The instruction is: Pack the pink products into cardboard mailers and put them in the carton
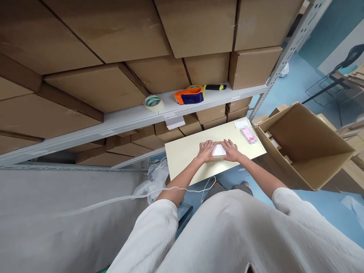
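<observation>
A small cardboard box (218,156) with a white sheet or label (218,150) on top lies on the pale yellow board (187,167). My left hand (206,151) rests on the box's left side, fingers spread. On its right side lies my right hand (230,150), its fingers also apart. Both thumbs point in toward the white surface. Neither hand is wrapped round anything.
A large open carton (321,132) stands right of the board. On the shelf edge (136,124) above sit a tape roll (154,103), an orange and blue tape dispenser (190,95) and a black-and-yellow cutter (215,87). A white cable (113,199) crosses at left.
</observation>
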A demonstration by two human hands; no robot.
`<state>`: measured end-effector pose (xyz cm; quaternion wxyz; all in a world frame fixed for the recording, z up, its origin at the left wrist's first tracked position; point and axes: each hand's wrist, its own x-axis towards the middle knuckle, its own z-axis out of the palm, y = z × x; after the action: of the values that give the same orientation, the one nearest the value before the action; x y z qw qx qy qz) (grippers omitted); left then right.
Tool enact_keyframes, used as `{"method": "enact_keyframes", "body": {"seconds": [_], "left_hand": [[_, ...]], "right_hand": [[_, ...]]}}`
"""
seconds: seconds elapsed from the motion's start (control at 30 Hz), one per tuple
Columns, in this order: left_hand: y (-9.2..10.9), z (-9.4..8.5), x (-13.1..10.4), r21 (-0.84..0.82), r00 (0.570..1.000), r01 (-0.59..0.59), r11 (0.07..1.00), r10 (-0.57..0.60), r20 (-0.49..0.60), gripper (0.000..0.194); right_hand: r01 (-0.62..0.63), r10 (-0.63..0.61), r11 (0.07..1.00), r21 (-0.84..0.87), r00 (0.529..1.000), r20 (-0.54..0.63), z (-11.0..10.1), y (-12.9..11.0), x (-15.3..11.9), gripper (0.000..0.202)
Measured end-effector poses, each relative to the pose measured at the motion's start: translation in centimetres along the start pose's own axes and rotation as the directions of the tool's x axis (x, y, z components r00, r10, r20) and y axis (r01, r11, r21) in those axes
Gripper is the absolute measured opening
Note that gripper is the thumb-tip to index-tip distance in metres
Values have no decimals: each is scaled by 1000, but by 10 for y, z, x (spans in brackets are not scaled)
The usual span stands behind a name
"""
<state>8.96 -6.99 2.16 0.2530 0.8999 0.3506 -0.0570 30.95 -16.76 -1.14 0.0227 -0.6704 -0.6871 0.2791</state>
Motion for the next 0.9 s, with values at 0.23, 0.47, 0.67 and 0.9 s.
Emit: {"method": "enact_keyframes", "body": {"seconds": [0.23, 0.47, 0.67, 0.9], "left_hand": [[52, 7, 10, 108, 995, -53, 993, 43, 89, 109], [132, 10, 34, 176, 989, -110, 978, 90, 121, 106], [214, 6, 75, 222, 981, -190, 956, 175, 86, 108], [307, -16, 135, 296, 925, -366, 882, 380, 11, 107]], "right_hand": [[99, -91, 993, 56, 987, -134, -3, 44, -45, 116], [131, -114, 990, 57, 965, -237, -23, 106, -96, 102], [113, -95, 993, 32, 934, -346, -66, 171, -152, 91], [14, -35, 999, -44, 848, -529, -132, 227, -221, 77]]}}
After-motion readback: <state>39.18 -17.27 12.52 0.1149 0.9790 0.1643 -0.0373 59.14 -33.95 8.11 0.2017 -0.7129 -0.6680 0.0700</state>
